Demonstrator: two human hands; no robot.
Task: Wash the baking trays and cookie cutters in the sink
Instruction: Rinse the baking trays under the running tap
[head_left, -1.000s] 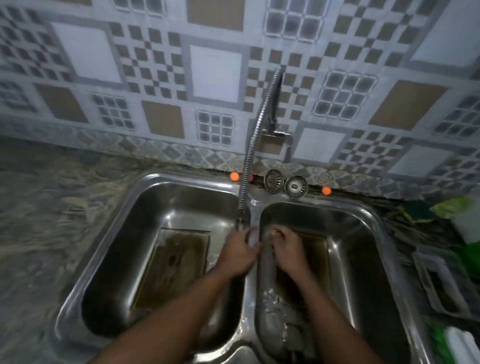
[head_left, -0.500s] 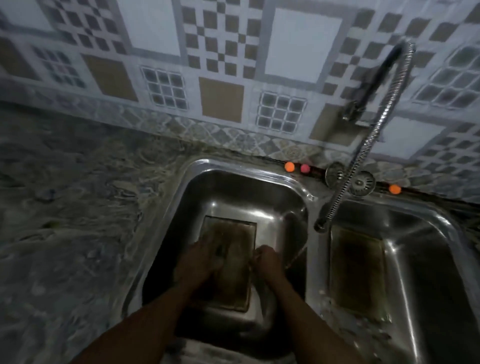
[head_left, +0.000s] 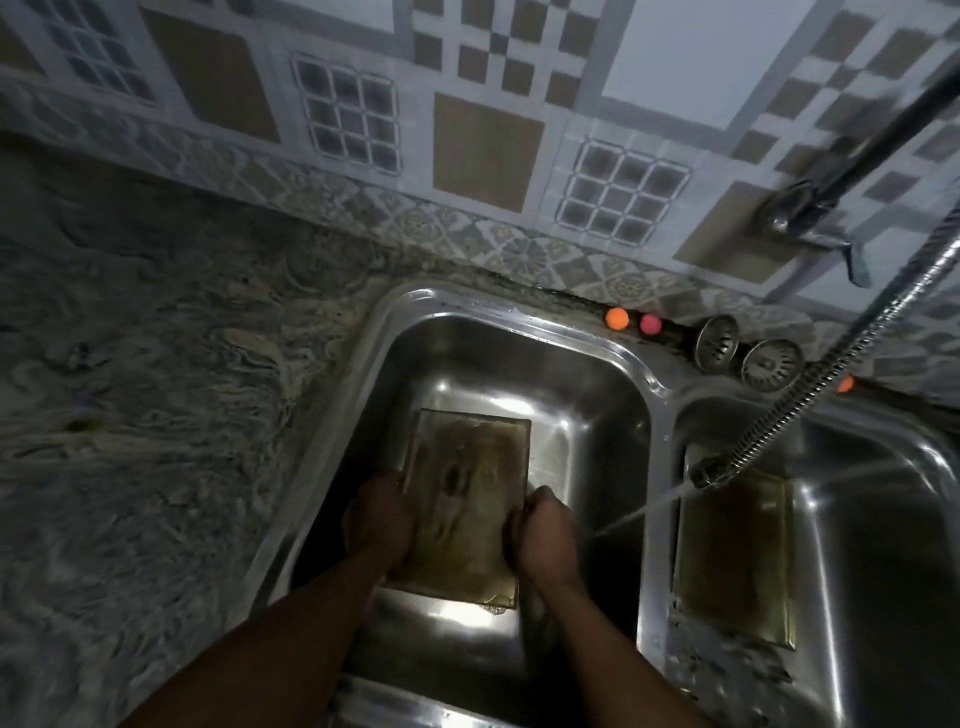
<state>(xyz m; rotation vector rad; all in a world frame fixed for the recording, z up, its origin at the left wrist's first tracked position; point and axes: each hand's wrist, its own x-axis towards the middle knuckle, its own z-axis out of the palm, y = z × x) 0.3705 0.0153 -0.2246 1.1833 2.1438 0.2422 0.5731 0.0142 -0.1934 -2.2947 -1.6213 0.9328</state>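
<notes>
A greasy brown baking tray (head_left: 462, 493) lies flat in the left basin of the steel double sink (head_left: 519, 332). My left hand (head_left: 378, 522) grips the tray's left edge and my right hand (head_left: 545, 535) grips its right edge, fingers curled. A second dirty baking tray (head_left: 732, 561) rests in the right basin. The flexible faucet hose (head_left: 810, 395) hangs over the divider, and its nozzle (head_left: 709, 470) sprays a thin stream of water leftward toward my right hand. No cookie cutters are visible.
Two sink strainers (head_left: 748, 353) stand on the back ledge beside an orange ball (head_left: 617, 318), a pink ball (head_left: 650, 324) and another orange ball (head_left: 845, 384). The marbled stone counter (head_left: 156, 415) spreads to the left. A patterned tile wall (head_left: 488, 150) rises behind.
My hands moved from under the faucet at the divider into the left basin and took hold of the tray's two edges. The view swung left and closer.
</notes>
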